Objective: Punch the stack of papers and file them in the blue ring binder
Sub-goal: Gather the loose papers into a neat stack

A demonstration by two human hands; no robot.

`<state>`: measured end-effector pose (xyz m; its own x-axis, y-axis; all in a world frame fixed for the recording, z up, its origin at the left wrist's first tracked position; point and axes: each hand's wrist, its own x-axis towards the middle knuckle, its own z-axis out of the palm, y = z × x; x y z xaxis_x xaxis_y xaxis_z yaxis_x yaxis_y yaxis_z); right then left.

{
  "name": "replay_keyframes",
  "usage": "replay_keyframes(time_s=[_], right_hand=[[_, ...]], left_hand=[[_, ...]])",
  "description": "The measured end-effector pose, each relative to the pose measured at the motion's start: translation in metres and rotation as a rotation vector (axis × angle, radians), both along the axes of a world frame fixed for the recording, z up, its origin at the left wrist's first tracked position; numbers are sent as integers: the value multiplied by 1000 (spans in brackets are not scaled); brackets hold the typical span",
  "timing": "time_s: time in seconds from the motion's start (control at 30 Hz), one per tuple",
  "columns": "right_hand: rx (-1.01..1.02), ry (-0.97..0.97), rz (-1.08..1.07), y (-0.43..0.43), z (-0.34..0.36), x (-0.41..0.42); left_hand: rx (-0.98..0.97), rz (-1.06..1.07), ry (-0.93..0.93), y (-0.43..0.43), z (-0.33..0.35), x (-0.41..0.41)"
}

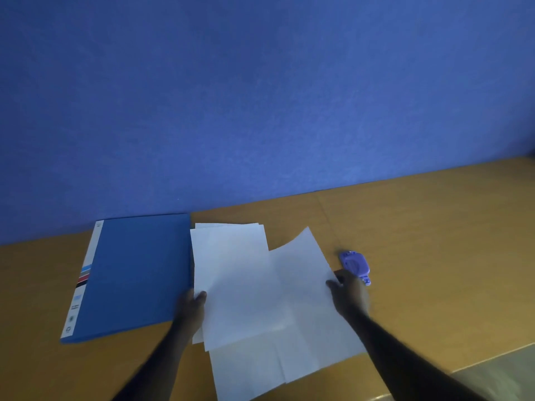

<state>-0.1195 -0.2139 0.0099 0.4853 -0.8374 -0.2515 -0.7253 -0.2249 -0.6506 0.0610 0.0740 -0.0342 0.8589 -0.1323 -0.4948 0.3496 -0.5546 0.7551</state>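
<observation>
Between both hands: loose white papers (260, 299) fanned on wooden table (419, 241). Blue ring binder (136, 273) closed, flat, just outside left hand (194, 306). Left hand fingers pinching left paper edge; right hand (348, 295) gripping right edge. Purple hole punch (354, 264) just beyond right hand.

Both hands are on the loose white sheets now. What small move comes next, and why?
Probably draw the two hands together to square the fanned white paper sheets into one even stack. The left hand and right hand each sit at a side edge, the sheets lie skewed across each other, and the small purple hole punch and closed blue ring binder lie untouched on the wooden table.
</observation>
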Motion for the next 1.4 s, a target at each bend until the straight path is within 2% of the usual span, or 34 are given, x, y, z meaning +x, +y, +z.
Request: replay_keyframes(time_s=[0.17, 0.27, 0.37, 0.47, 0.7, 0.83, 0.97, 1.17, 1.27, 1.37, 1.4], right_hand=[[-222, -218, 46, -44, 52, -5], [-138, -335, -53, -66, 74, -2], [43, -405, -127, -69, 77, 6], [197, -382, -111, -50, 59, 16], [333, -231, 30, 23, 2, 45], [339, -122, 48, 49, -19, 53], [302, -98, 141, 63, -16, 56], [208, -48, 147, 41, -19, 41], [336, -51, 142, 37, -8, 38], [678, -190, 155, 34, 0, 35], [733, -229, 172, 32, 2, 33]], left_hand=[[-69, -17, 5, -3, 0, -13], [-71, -51, 30, -2, -3, -19], [-98, -61, 21, -4, 0, -29], [-103, -63, 19, -8, 2, -37], [-67, -103, 29, -9, 6, -47], [-70, -89, 38, -9, 10, -54], [-72, -170, 18, -11, 9, -60], [-170, -131, 3, -18, 22, -66], [-243, -117, 35, -18, 26, -65], [-290, -101, 80, -23, 31, -64], [-287, -100, 77, -26, 31, -64]])
